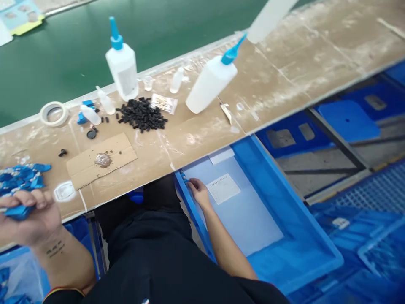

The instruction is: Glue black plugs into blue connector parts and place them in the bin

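The left hand point(30, 217) rests at the near edge of the brown, tape-covered worktop point(196, 135), its grip clenched around a few small blue plastic pieces point(17, 211) that show between the fingers and thumb. Just beyond the knuckles lies a loose heap of the same blue plastic pieces point(22, 177), touching the hand's upper side. The wrist below carries a small dark tattoo.

The right hand point(198, 190) reaches down off the worktop into a large blue plastic crate point(300, 236) that sits at the person's right side, lower than the work surface. Its fingertips pinch a tiny blue part point(184, 177) right against the crate's near-left rim; the grip is closed on it. A translucent white sheet point(253, 219) lines the crate's floor, with a small printed paper label point(223, 188) lying on it just beside the hand.

On the worktop, well apart from both hands, a pile of small black plastic parts point(141, 114) lies near the middle. Behind it stands an upright white squeeze bottle with a blue nozzle point(122, 63), and to its right a second white squeeze bottle point(211, 82) leans over at a tilt. A flat piece of brown cardboard point(101, 159) lies nearer the person, and a roll of white tape point(54, 113) sits toward the green conveyor belt point(79, 42).
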